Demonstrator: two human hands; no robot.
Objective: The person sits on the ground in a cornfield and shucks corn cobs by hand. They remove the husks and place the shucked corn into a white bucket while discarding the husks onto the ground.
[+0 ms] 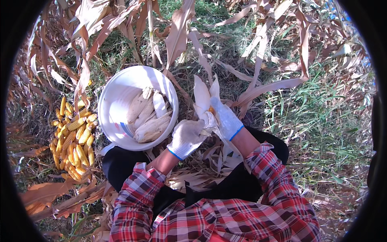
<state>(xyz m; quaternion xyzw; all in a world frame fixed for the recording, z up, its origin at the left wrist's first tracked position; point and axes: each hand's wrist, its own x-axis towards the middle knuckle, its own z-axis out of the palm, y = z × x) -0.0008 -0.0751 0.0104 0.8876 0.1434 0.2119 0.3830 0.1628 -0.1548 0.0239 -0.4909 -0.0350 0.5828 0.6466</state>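
Observation:
An ear of corn in pale dry husk (208, 116) is between my two gloved hands, with a bit of orange kernels showing near its upper part. My left hand (188, 136), in a soiled white knit glove, is closed on the husk at the ear's lower end. My right hand (226, 118), in a white glove with a blue cuff edge, wraps the ear from the right. Left of my hands, a white plastic bucket (113, 81) tilts its mouth towards me; several unhusked ears (152, 128) lie inside it.
Several husked yellow ears of corn (72, 142) lie piled on the ground left of the bucket. Loose husks (193, 178) lie between my legs. Dry corn stalks and leaves (178, 33) stand ahead, and green grass (317, 115) grows at the right.

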